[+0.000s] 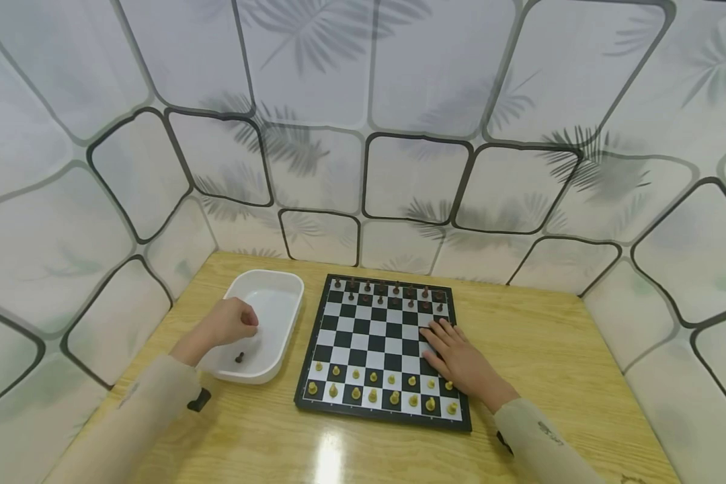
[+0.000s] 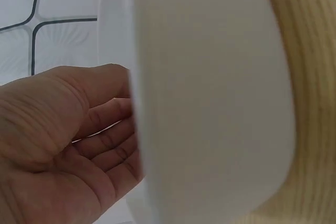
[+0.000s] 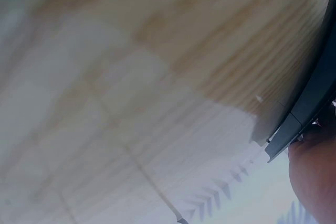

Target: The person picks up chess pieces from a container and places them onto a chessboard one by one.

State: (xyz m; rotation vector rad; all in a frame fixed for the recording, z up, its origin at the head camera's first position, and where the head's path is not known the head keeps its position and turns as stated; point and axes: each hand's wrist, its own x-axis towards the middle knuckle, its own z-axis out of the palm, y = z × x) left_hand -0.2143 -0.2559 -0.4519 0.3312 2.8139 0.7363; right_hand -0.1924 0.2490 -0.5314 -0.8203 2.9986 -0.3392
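Note:
A white plastic tub (image 1: 287, 323) stands at the left, with one dark chess piece (image 1: 239, 357) lying in its near end. My left hand (image 1: 232, 321) reaches over the tub's left rim, fingers loosely bent, and no piece shows in it. In the left wrist view the tub wall hides its fingertips. Spread flat, my right hand (image 1: 462, 363) rests on the right side of the black-and-white chessboard (image 1: 375, 344). Yellow chess pieces (image 1: 372, 395) stand in two rows at the near side. Dark chess pieces (image 1: 396, 288) fill two rows at the far side, with a gap in the nearer row.
Both the tub and the board sit on a light wooden table (image 1: 532, 336). Patterned fabric walls (image 1: 417, 175) rise behind the table and on either side. The tub stands a little left of the board, with a strip of wood between them.

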